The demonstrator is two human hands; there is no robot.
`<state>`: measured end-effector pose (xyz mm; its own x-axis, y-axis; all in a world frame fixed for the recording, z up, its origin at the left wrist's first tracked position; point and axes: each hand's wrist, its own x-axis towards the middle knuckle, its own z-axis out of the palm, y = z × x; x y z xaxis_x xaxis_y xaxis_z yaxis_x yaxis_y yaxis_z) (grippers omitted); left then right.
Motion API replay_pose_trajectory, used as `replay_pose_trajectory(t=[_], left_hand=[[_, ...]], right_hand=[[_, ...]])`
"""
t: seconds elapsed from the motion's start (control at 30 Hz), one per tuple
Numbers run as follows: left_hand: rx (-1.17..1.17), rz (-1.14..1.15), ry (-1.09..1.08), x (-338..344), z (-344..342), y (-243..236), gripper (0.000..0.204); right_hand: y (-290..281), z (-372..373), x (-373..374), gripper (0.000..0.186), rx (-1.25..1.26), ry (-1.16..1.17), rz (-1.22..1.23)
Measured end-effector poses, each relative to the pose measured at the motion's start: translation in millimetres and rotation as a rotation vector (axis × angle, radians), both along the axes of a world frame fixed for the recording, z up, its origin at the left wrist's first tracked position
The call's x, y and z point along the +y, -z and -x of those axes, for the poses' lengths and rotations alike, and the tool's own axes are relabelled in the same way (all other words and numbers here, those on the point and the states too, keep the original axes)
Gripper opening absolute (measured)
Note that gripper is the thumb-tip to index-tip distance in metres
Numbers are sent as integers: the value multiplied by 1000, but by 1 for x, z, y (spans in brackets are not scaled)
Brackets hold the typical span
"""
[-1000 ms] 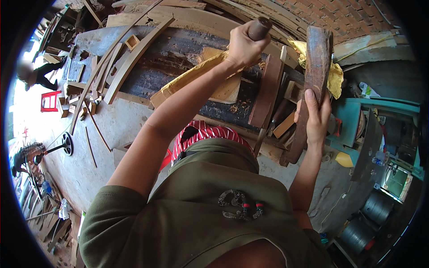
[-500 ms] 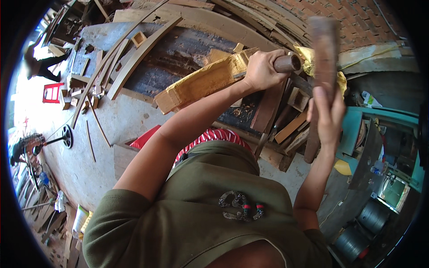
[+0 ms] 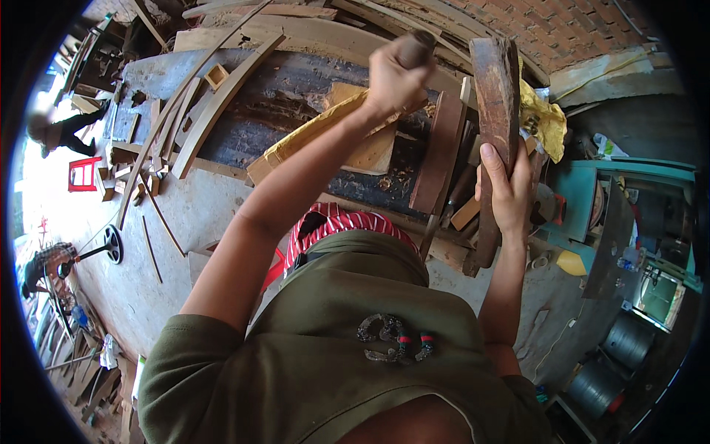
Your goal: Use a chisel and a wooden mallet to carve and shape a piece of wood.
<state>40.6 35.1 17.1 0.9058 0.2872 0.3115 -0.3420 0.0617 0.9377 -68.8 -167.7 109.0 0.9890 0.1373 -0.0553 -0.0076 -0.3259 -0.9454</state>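
Right fingers (image 3: pixel 494 163) clamped on scuffed brown wooden block (image 3: pixel 496 85) | left fingers (image 3: pixel 397 80) around brown handle (image 3: pixel 417 49)

Planks (image 3: pixel 229 107) on slab (image 3: pixel 255 115), block (image 3: pixel 497 92) right, wall (image 3: pixel 566 28) behind

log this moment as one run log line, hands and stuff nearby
left hand: closed round brown handle | right hand: gripping long brown wooden bar | nearby: yellowish wooden piece, dark slab
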Motion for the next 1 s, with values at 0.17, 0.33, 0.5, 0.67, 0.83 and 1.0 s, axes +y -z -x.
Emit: replay_pose_trajectory(t=[0.17, 0.33, 0.5, 0.67, 0.83, 1.0], left_hand=[[25, -19, -68, 23, -14, 4, 21], [-14, -84, -40, -7, 8, -8, 25], [-56, -294, 50, -29, 18, 1, 22], [-36, -490, 82, -43, 28, 1, 28], [-43, -464, 84, -45, 28, 8, 29], [-29, -455, 109, -41, 28, 10, 32]], right_hand=[[7, 9, -5, 43, -14, 49, -3], [10, 6, -7, 41, -20, 41, -49], [-33, -9, -11, 35, -147, 4, -234], [-43, -23, 1, 36, -300, 27, -28], [-31, -13, -7, 37, -95, -52, 184], [-39, -11, 4, 32, -220, -13, 50]])
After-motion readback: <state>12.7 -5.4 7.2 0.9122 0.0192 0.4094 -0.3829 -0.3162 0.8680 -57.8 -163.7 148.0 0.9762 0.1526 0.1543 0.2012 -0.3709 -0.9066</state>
